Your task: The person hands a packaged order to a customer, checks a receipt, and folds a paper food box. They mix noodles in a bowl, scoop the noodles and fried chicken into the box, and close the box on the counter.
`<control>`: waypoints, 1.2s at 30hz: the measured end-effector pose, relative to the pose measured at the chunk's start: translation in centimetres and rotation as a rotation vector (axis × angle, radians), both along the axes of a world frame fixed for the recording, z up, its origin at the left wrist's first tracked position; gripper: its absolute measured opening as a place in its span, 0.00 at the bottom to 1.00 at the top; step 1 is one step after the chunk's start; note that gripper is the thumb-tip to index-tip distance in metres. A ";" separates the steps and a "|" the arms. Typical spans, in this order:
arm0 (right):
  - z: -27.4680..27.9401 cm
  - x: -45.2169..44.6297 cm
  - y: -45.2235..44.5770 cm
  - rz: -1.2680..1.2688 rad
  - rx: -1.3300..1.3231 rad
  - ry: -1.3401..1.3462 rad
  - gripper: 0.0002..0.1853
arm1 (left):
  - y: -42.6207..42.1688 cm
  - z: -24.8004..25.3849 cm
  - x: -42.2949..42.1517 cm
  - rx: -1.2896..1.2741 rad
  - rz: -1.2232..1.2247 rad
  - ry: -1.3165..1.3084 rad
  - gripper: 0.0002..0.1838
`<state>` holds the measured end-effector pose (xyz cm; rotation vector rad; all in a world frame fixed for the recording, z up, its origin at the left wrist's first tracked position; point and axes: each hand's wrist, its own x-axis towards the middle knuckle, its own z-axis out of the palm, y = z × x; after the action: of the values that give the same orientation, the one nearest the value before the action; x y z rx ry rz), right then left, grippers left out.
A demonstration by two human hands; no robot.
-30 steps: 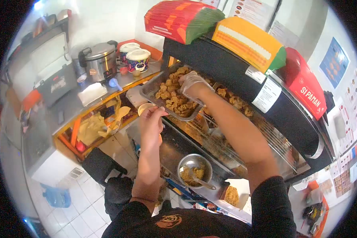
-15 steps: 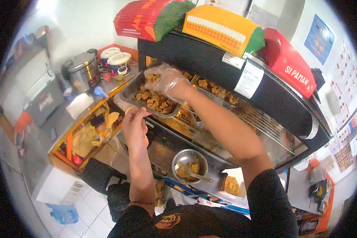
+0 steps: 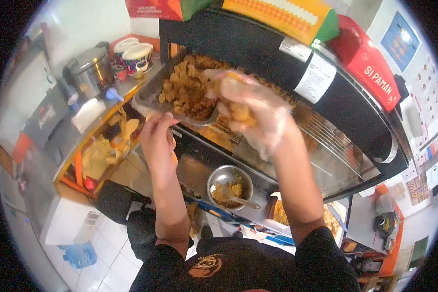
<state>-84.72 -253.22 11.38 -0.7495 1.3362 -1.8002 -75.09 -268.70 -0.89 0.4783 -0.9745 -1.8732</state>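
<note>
My right hand (image 3: 255, 107) wears a clear plastic glove and is closed around several pieces of fried chicken (image 3: 241, 114). It is raised to the right of a metal tray (image 3: 143, 103), and motion blurs it a little. Small brown fried chicken pieces (image 3: 187, 87) are heaped in the tray, which sits tilted at the opening of a black display warmer (image 3: 214, 41). The bare fingers of my left hand (image 3: 158, 141) pinch the tray's near rim. A small orange thing shows beside that palm, too little of it to name.
Below the warmer stands a steel bowl (image 3: 230, 170) holding yellowish crumbs and a spoon. A food box (image 3: 280, 214) is partly behind my right forearm. Left are a steel pot (image 3: 90, 73), lidded paper tubs (image 3: 137, 58) and a blue scoop (image 3: 113, 94). Folded boxes (image 3: 362, 63) lie atop the warmer.
My right hand has lifted out of the tray and moved right, carrying chicken pieces. My left hand stays on the tray's rim. The view has shifted slightly.
</note>
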 end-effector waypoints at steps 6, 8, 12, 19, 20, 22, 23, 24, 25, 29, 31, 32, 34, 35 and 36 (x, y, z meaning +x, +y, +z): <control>-7.0 0.8 7.7 -0.170 0.110 -0.202 0.38 | -1.8 0.6 -3.1 -0.026 -0.078 0.032 0.10; -9.8 1.0 10.7 -0.279 0.212 -0.252 0.38 | -2.7 0.3 -4.4 -0.036 -0.095 0.040 0.10; -14.6 1.6 15.4 -0.441 0.325 -0.384 0.32 | -3.6 0.0 -5.8 -0.123 -0.155 0.081 0.07; -18.5 1.3 21.3 -0.484 0.227 -0.671 0.24 | -3.9 -1.1 -6.1 -0.232 -0.107 0.106 0.10; -19.3 1.4 23.2 -0.476 0.166 -0.756 0.24 | -4.1 -1.7 -6.1 -0.276 -0.105 0.123 0.11; -20.4 2.5 25.3 -0.679 0.502 -0.323 0.25 | -7.4 -4.8 -6.6 -0.585 -0.014 0.064 0.14; -20.0 2.6 26.6 -0.612 0.523 -0.271 0.25 | -6.7 -3.6 -6.4 -0.446 -0.010 -0.038 0.15; -20.3 2.6 27.4 -0.709 0.536 -0.304 0.24 | -6.0 -2.5 -6.3 -0.296 -0.012 -0.132 0.16; -20.8 2.6 28.7 -0.759 0.616 -0.283 0.21 | -5.3 -1.4 -6.2 -0.144 -0.015 -0.211 0.18; -27.8 1.8 35.8 -0.959 0.753 -0.383 0.18 | -6.8 -4.3 -5.9 -0.290 -0.008 -0.167 0.17; -31.9 0.5 38.3 -0.974 0.766 -0.388 0.17 | -6.7 -3.2 -5.6 -0.137 -0.010 -0.224 0.17; -33.8 -0.3 39.0 -0.956 0.788 -0.363 0.16 | -6.9 -2.9 -5.5 -0.083 -0.018 -0.243 0.17; -37.1 -1.8 39.7 -0.919 0.833 -0.311 0.14 | -7.2 -2.8 -5.3 -0.092 -0.040 -0.227 0.16; -38.3 -2.4 39.8 -0.925 0.844 -0.254 0.15 | -7.0 -2.7 -5.2 -0.109 -0.039 -0.209 0.16; -39.0 -2.8 39.5 -0.929 0.857 -0.196 0.17 | -6.1 -2.9 -5.0 -0.150 -0.011 -0.174 0.16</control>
<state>-87.54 -213.73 -27.64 0.5914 2.2634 -1.5614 -80.11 -274.85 -3.75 0.5524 -1.2257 -1.7745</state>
